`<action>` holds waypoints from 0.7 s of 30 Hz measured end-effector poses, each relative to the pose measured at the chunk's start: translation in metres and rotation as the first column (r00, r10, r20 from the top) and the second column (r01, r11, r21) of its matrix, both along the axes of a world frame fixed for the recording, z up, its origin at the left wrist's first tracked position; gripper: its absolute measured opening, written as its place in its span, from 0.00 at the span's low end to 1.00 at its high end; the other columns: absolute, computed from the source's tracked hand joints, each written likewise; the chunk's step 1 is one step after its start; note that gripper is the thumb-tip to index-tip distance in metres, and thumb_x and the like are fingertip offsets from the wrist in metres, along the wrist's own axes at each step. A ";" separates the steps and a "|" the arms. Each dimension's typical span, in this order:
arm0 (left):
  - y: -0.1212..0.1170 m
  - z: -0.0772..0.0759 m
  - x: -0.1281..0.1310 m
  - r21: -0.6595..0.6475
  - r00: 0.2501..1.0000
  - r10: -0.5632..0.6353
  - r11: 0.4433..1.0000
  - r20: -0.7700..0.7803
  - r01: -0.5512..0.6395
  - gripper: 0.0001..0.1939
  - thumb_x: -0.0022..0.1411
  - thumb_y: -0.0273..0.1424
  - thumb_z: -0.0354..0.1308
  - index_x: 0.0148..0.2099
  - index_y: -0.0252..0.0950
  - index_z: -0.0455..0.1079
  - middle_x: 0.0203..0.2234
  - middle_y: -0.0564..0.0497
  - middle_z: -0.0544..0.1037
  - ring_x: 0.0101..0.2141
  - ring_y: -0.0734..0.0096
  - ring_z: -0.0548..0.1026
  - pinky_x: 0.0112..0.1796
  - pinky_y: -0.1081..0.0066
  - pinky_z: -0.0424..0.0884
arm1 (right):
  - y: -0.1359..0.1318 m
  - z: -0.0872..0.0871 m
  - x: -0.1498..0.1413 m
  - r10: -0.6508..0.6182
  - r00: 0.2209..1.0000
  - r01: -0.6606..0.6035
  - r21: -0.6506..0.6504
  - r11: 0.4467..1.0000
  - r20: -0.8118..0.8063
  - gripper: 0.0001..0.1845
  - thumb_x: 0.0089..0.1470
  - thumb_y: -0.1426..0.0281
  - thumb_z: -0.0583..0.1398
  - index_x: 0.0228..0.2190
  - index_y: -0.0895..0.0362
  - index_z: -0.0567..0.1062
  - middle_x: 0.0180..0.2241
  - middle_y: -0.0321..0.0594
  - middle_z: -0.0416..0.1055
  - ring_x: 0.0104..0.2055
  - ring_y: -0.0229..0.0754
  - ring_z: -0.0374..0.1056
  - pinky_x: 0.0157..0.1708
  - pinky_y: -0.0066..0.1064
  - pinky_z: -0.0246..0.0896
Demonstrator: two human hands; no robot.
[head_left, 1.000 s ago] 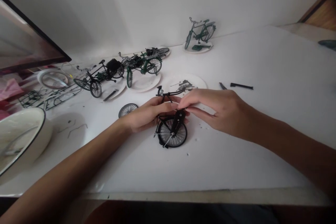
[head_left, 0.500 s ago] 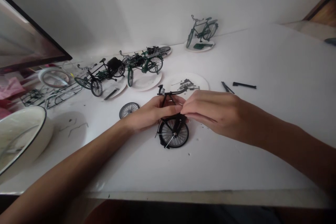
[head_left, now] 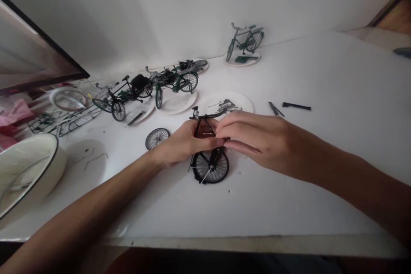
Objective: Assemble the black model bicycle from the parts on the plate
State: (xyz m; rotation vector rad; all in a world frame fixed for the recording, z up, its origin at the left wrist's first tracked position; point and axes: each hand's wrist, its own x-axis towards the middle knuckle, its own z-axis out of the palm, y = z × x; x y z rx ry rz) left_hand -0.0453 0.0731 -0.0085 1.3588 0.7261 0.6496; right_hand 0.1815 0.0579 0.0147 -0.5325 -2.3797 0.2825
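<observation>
A black model bicycle (head_left: 210,167) with one spoked wheel fitted lies tilted in my left hand (head_left: 181,139), whose thumb presses across the frame near the chain cover. My right hand (head_left: 257,135) pinches a small dark part at the crank area, its fingertips meeting my left thumb. The part is mostly hidden by the fingers. A loose spoked wheel (head_left: 157,138) lies on the table just left of my left hand. Beyond the handlebar, a white paper plate (head_left: 245,100) carries small grey parts.
Black strips (head_left: 297,106) lie right of the plate. Assembled model bicycles (head_left: 120,96) and plates stand at the back left; a green model bicycle (head_left: 245,43) stands by the wall. A white enamel basin (head_left: 53,167) sits at the left, near part sprues (head_left: 78,122) and a tape roll (head_left: 69,99).
My right fingers have shifted slightly down and left over the crank area. My left thumb has moved lower, covering more of the chain cover. The view sways a little.
</observation>
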 end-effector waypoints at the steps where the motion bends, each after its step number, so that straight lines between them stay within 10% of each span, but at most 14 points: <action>1: -0.001 0.001 0.001 -0.003 1.000 0.000 1.000 0.001 0.000 0.11 0.59 0.24 0.69 0.44 0.32 0.76 0.40 0.48 0.80 0.37 0.76 0.75 0.38 0.78 0.71 | 0.001 0.000 0.000 0.009 0.999 -0.010 0.019 1.000 0.030 0.07 0.65 0.75 0.58 0.42 0.57 0.77 0.43 0.42 0.76 0.41 0.43 0.75 0.40 0.35 0.74; 13: -0.008 0.007 0.001 -0.115 0.998 0.020 0.993 -0.064 -0.027 0.15 0.61 0.30 0.68 0.49 0.35 0.72 0.37 0.49 0.79 0.38 0.73 0.78 0.41 0.73 0.74 | 0.003 0.005 0.005 -0.174 0.981 0.187 0.169 0.968 -0.085 0.06 0.59 0.78 0.64 0.37 0.56 0.74 0.34 0.36 0.77 0.36 0.40 0.75 0.37 0.33 0.70; 21: -0.005 0.008 -0.001 -0.047 0.999 -0.033 0.998 -0.002 0.033 0.09 0.62 0.29 0.66 0.45 0.35 0.74 0.38 0.50 0.77 0.39 0.74 0.75 0.41 0.74 0.71 | 0.002 0.005 -0.002 -0.086 0.992 0.068 -0.184 0.981 -0.094 0.08 0.56 0.72 0.69 0.38 0.55 0.76 0.35 0.37 0.77 0.37 0.39 0.75 0.38 0.32 0.72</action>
